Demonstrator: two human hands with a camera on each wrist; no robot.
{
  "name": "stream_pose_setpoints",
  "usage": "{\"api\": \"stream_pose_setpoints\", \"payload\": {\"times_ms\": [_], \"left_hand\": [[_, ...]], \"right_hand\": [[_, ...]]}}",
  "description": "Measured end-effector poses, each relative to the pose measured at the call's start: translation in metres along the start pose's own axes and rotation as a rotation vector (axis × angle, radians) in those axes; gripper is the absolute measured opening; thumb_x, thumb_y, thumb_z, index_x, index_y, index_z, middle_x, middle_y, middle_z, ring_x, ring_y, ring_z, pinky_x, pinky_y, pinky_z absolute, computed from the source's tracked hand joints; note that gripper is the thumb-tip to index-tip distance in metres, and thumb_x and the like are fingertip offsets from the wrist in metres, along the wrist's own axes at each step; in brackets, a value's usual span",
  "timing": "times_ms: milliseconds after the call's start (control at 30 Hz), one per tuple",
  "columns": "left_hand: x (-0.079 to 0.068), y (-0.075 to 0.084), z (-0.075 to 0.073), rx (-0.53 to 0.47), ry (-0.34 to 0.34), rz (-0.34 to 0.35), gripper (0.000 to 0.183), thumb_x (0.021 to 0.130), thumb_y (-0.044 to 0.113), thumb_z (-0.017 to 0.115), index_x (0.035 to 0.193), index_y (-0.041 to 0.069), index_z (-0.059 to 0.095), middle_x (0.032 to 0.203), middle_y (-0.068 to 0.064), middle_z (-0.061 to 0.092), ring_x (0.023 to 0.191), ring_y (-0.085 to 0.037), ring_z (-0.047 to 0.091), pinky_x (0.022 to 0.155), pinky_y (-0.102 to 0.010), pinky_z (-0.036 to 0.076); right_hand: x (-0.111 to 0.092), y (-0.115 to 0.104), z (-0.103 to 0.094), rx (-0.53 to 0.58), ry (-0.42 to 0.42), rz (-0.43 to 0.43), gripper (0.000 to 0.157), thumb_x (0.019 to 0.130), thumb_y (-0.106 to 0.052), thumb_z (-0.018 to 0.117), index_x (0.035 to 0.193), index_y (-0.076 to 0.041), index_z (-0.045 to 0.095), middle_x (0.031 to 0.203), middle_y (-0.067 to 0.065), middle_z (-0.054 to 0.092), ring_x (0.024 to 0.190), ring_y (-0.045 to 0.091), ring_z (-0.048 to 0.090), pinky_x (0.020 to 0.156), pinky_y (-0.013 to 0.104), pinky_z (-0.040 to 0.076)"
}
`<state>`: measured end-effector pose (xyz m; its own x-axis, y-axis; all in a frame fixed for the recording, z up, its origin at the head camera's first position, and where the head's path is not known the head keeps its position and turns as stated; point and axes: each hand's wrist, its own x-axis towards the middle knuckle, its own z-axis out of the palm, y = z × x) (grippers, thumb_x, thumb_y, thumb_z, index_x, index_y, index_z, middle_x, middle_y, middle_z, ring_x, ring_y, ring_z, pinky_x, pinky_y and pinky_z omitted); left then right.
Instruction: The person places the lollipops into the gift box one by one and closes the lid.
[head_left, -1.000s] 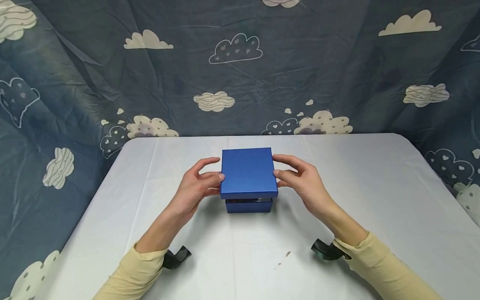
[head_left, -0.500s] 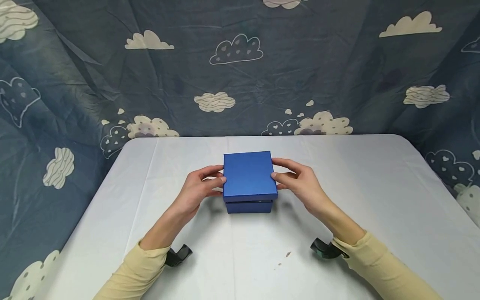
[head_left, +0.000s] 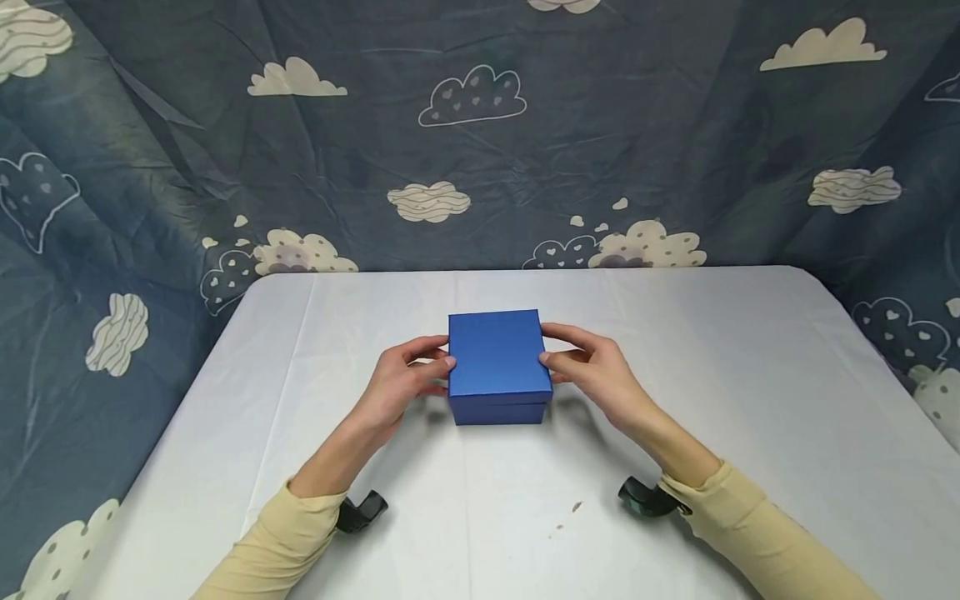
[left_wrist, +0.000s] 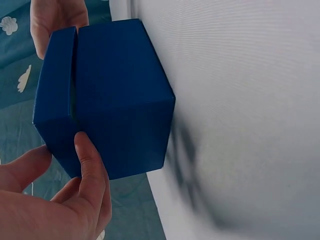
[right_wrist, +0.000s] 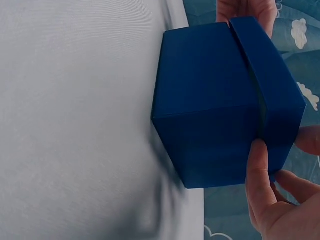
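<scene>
A square blue lid [head_left: 495, 352] sits over the blue box [head_left: 499, 413] in the middle of the table. From the left, my left hand [head_left: 401, 379] holds the lid, its thumb at the top edge and its fingers along the side. My right hand [head_left: 600, 375] grips the opposite side of the lid in the same way. The left wrist view shows a thin dark gap between the lid [left_wrist: 54, 75] and the box [left_wrist: 120, 100]. On the near side in the right wrist view, one fingertip touches the seam below the lid [right_wrist: 275, 85]. The box's inside is hidden.
White cloth covers the table [head_left: 337, 317], with a few small brown specks [head_left: 576, 507] near the front. A dark blue curtain [head_left: 570, 150] with clouds hangs behind and at the sides. Black wrist cameras [head_left: 362, 512] hang below both cuffs.
Both hands have lowered the lid, its far edge coming down and nearer. The wide front gap has closed to a thin line in the head view. The box has stayed in place.
</scene>
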<state>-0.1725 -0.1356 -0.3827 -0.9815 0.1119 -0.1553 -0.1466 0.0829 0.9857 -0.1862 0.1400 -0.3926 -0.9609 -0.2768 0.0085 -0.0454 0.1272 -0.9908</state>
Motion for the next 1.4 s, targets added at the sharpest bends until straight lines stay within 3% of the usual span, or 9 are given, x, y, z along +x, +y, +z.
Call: {"api": "stream_pose_setpoints", "payload": {"times_ms": [467,700,1067,1400], "left_hand": [[0.0,-0.012,0.001,0.021,0.016,-0.006,0.043,0.092,0.008,0.068,0.133,0.004,0.058,0.109,-0.016,0.06,0.082,-0.022,0.066,0.073,-0.038,0.058],[0.001,-0.016,0.002,0.034,0.03,-0.03,0.042,0.092,0.007,0.068,0.133,0.004,0.059,0.11,-0.016,0.059,0.08,-0.022,0.066,0.072,-0.037,0.058],[0.002,-0.018,0.003,0.034,0.016,-0.03,0.043,0.092,0.007,0.068,0.133,0.004,0.058,0.11,-0.016,0.06,0.079,-0.023,0.067,0.072,-0.036,0.058],[0.005,-0.024,0.003,0.03,0.003,-0.05,0.043,0.092,0.008,0.068,0.134,0.005,0.058,0.111,-0.016,0.059,0.079,-0.022,0.066,0.075,-0.038,0.057]], "right_hand": [[-0.003,0.008,0.004,-0.003,-0.014,0.02,0.053,0.092,-0.01,0.068,0.142,-0.004,0.051,0.139,0.014,0.054,0.093,0.022,0.07,0.083,0.038,0.056],[-0.003,0.012,0.004,-0.03,-0.022,0.031,0.054,0.092,-0.013,0.068,0.143,-0.006,0.05,0.132,0.019,0.059,0.087,0.026,0.071,0.081,0.035,0.056],[-0.005,0.016,0.003,-0.022,-0.027,0.035,0.054,0.093,-0.014,0.068,0.143,-0.005,0.049,0.123,0.022,0.063,0.089,0.026,0.071,0.085,0.04,0.055],[-0.005,0.023,0.004,0.001,-0.024,0.044,0.053,0.093,-0.011,0.067,0.143,-0.005,0.049,0.132,0.021,0.058,0.092,0.024,0.071,0.081,0.034,0.056]]}}
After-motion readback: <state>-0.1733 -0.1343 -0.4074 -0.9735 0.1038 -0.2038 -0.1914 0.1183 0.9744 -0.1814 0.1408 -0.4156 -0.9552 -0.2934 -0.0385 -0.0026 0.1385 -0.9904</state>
